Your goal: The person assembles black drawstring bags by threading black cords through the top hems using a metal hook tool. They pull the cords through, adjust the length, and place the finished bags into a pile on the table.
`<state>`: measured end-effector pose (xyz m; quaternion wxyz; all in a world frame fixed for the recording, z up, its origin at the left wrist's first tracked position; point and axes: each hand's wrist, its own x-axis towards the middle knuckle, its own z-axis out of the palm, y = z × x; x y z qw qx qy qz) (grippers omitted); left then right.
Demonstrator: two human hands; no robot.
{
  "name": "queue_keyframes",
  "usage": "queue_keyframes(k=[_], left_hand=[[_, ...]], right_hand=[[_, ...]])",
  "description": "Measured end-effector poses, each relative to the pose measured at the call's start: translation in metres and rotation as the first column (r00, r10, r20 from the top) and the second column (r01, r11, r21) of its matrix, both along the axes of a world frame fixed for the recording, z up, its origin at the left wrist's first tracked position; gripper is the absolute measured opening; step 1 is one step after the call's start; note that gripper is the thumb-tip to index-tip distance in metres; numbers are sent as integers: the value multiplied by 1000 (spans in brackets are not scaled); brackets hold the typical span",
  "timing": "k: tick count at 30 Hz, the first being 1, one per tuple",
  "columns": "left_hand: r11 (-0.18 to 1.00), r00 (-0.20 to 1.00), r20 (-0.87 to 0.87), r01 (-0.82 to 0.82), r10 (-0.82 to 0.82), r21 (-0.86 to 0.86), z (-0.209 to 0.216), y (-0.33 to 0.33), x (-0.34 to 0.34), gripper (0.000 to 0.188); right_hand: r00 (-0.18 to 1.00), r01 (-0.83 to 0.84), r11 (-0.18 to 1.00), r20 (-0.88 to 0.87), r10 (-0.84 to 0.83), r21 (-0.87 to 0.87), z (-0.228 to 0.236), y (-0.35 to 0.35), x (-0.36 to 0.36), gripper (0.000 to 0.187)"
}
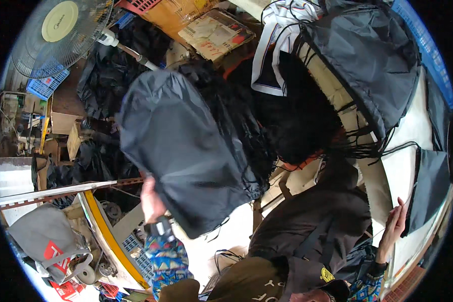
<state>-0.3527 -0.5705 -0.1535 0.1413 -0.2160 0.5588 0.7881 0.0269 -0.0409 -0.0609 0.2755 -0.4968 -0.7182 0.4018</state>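
Observation:
A large black drawstring bag (178, 146) of thin shiny fabric spreads across the middle of the head view. My left hand (152, 201) is at its lower left edge, blurred and partly behind the fabric, closed on that edge. Far to the right, my right hand (393, 226) lies with fingers stretched out and nothing visible in it. Beside those fingers is a smaller-looking stretch of black bag (429, 191) on a white tabletop (412, 126). Another pile of black drawstring bags (365, 60), cords hanging loose, rests at the upper right.
A standing fan (60, 22) is at the upper left. Cardboard boxes (216, 32) and a white striped strap (267, 65) are at the back. A grey bag (48, 239) hangs at the lower left, near a yellow-edged table (110, 236). Blue plastic crates (428, 45) edge the right.

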Motion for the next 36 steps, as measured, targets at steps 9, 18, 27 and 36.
queue_keyframes(k=[9,18,27,36], left_hand=[[-76,632,-201,-382,-748,-921,-89,131,-13,52],[-319,153,311,-30,-938,-947,-162,150,-111,78],[-267,361,316,180,-878,-947,-276,145,-232,76],[-70,446,177,246,-877,-967,-315,124,-227,59]], right_hand=[[925,-114,872,371,-82,477,-1,0,21,35],[660,-293,870,743,-117,397,-2,-4,22,54],[557,-282,889,816,-155,362,11,5,11,50],[720,-147,946,687,-98,289,16,-2,39,51]])
